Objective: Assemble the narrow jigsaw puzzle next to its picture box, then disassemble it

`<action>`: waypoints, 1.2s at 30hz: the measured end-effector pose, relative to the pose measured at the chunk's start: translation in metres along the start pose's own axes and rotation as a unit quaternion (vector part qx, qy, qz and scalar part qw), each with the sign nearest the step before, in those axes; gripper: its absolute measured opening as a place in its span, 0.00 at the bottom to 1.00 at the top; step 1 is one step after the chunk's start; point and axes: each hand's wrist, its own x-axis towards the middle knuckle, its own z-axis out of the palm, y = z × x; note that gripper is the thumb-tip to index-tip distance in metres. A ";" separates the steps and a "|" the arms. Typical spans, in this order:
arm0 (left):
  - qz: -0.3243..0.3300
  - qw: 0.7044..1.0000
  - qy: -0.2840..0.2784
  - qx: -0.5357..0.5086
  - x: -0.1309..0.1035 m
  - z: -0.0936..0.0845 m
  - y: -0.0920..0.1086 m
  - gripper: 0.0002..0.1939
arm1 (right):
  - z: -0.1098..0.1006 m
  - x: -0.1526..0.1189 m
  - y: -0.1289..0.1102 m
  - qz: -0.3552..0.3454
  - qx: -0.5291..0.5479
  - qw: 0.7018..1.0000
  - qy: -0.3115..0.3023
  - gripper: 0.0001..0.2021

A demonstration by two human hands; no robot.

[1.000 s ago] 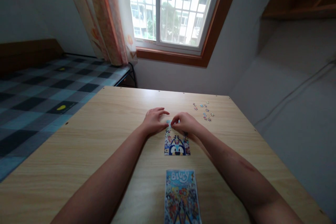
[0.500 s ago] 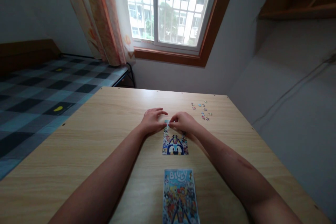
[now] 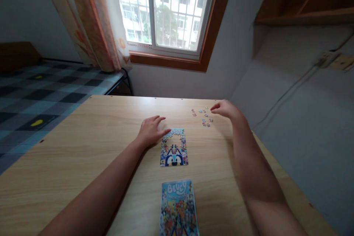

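Puzzle pieces, right hand now near

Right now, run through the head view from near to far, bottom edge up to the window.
Bluey-titled picture → partly filled puzzle → loose puzzle pieces → table's far edge → wall below the window → barred window.

puzzle on table, box before it, pieces behind and right
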 end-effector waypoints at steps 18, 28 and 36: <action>-0.015 0.999 0.029 -0.043 0.004 0.002 -0.009 0.23 | 0.071 0.008 -0.016 0.005 -0.150 0.982 0.113 0.16; -0.021 0.993 0.074 -0.090 0.004 0.003 -0.012 0.20 | 0.092 0.018 -0.013 -0.017 -0.172 0.980 0.101 0.13; 0.049 0.997 0.065 -0.008 -0.007 -0.002 0.003 0.20 | 0.072 0.013 -0.027 -0.031 -0.131 0.991 0.027 0.13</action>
